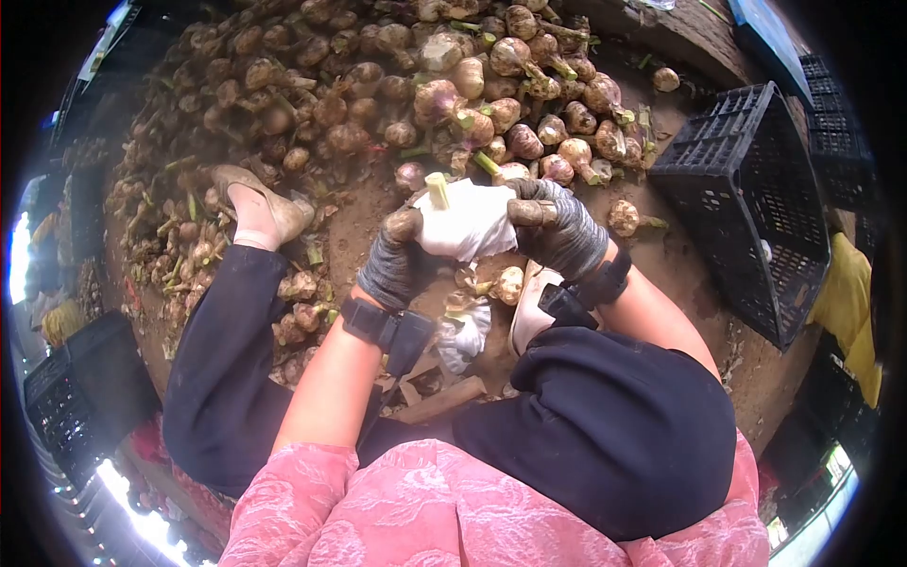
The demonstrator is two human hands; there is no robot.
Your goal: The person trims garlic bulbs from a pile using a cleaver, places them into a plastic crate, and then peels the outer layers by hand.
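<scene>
In front of me my gloved left hand (392, 255) and gloved right hand (559, 227) hold a white, wrinkled cloth (468, 227) between them. The pale cut stem (437, 192) of a garlic bulb sticks up at its upper left; the bulb itself is hidden. My left fingers are closed on the near left side, and my right thumb and fingers pinch the right edge. Below the hands, a small garlic bulb (508, 283) lies on the ground by my right shoe. A crumpled whitish piece (465, 338) lies nearer to me.
A large heap of garlic bulbs (359, 104) with stems spreads ahead and to the left. At the right, a black plastic crate (746, 189) lies tipped, with yellow cloth (846, 302) beside it. Another dark crate (90, 392) stands at the left. A wooden piece (439, 402) lies between my legs.
</scene>
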